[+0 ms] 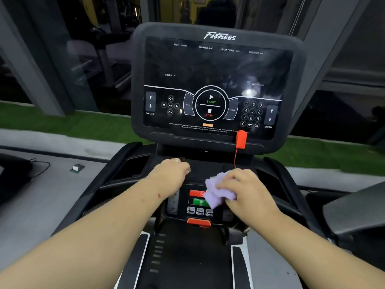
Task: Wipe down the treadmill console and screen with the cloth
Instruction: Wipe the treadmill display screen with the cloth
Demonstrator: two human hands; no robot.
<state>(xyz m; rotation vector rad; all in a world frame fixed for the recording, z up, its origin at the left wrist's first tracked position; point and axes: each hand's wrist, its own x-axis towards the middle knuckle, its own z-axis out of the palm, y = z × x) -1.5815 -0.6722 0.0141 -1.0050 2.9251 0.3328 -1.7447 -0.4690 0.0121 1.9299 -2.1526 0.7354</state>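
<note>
The treadmill's dark screen (214, 76) stands upright ahead, with printed START and STOP controls and a number pad. Below it lies the black console (200, 170) with a small lower button panel (198, 207) carrying red and green buttons. My right hand (248, 192) holds a lilac cloth (216, 190) and presses it on the right part of that button panel. My left hand (170, 176) rests on the console left of centre, fingers curled down over its surface, a ring on one finger.
A red safety clip (241, 139) hangs on the screen's lower edge, its cord running down to the console. Cup-holder recesses (133, 165) flank the console. An orange tab (199, 223) sits under the button panel. The belt (187, 257) runs below. A small box (77, 167) lies on the floor at left.
</note>
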